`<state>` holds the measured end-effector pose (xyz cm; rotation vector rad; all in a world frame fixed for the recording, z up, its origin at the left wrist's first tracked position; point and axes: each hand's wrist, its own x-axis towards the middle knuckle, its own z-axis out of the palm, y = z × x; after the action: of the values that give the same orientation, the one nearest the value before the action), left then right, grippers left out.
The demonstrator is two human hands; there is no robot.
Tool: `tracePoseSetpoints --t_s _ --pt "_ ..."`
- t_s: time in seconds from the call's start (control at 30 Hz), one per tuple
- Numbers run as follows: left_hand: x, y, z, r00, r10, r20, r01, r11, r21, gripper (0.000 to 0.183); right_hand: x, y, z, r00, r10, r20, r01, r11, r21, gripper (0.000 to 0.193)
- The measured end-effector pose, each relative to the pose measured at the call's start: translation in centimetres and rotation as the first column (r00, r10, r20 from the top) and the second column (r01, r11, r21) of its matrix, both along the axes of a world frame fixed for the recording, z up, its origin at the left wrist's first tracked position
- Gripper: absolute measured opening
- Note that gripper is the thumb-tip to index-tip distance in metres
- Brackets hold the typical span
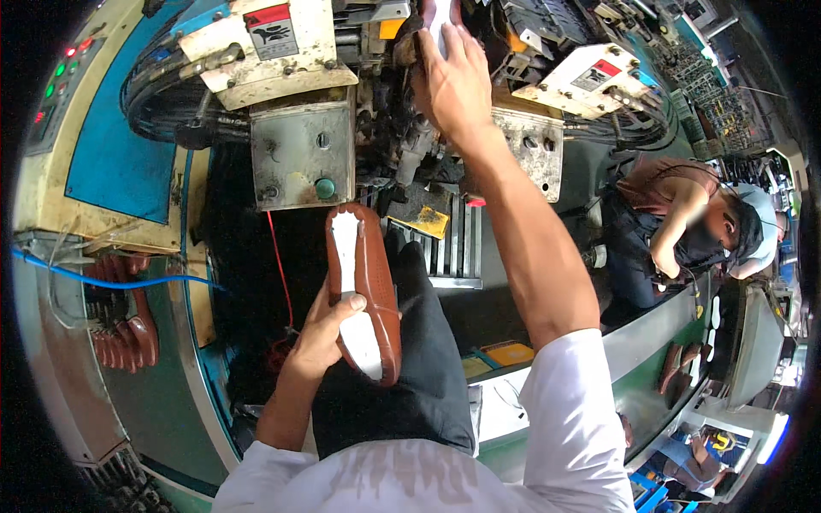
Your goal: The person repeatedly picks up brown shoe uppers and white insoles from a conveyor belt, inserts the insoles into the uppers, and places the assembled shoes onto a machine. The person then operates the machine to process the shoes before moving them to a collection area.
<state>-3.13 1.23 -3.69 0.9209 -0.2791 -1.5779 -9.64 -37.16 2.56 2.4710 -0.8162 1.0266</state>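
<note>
My left hand (322, 335) grips a brown leather shoe upper (377, 274) with its white underside turned up. The thumb presses on the white insole, and the shoe stands upright before my knees. Stretched out to the machine at the top, my right hand (457, 85) is closed over a second brown shoe upper (440, 12), also white on its underside. The hand hides most of that shoe, and the picture's upper edge cuts it off. Under my right hand lies the dark, greasy clamping part of the machine (417, 150).
Metal boxes (301, 158) flank the machine, one with a green button (325, 188). A control panel (64, 81) is at far left. Several brown shoes (128, 338) sit on a rack at left. Two shoes (676, 366) lie on the right-hand bench, near a seated co-worker (676, 205).
</note>
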Motion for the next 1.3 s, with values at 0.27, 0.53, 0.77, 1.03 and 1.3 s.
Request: tracePoseSetpoints --t_s 0.27,0.53,0.77,1.03,1.3 --pt "-0.6 -2.7 -4.3 0.999 -0.044 -0.014 0.045 0.991 0.124 0.084 2.4 -2.5 3.3 0.996 -0.012 0.085 0.012 1.000 0.001 0.051" --pt "-2.3 -3.0 -5.6 0.994 -0.102 0.044 0.093 0.980 0.175 0.085 3.0 -2.3 3.4 0.995 0.015 0.095 -0.020 0.999 0.049 0.063" --pt "-2.3 -1.4 -1.1 0.978 -0.092 0.189 0.076 0.993 0.090 0.082 -1.4 1.4 2.9 0.986 0.068 0.155 -0.089 0.987 0.134 0.076" --pt "-3.2 1.4 0.2 0.962 -0.152 0.227 0.148 0.988 0.032 0.086 -11.1 27.4 -10.3 0.660 -0.491 0.568 -0.748 -0.366 0.553 0.102" --pt "-6.8 12.2 -4.2 0.982 0.049 -0.181 -0.061 0.996 -0.062 0.076 -12.2 35.0 -12.1 0.629 -0.640 0.441 -0.738 -0.314 0.598 0.073"
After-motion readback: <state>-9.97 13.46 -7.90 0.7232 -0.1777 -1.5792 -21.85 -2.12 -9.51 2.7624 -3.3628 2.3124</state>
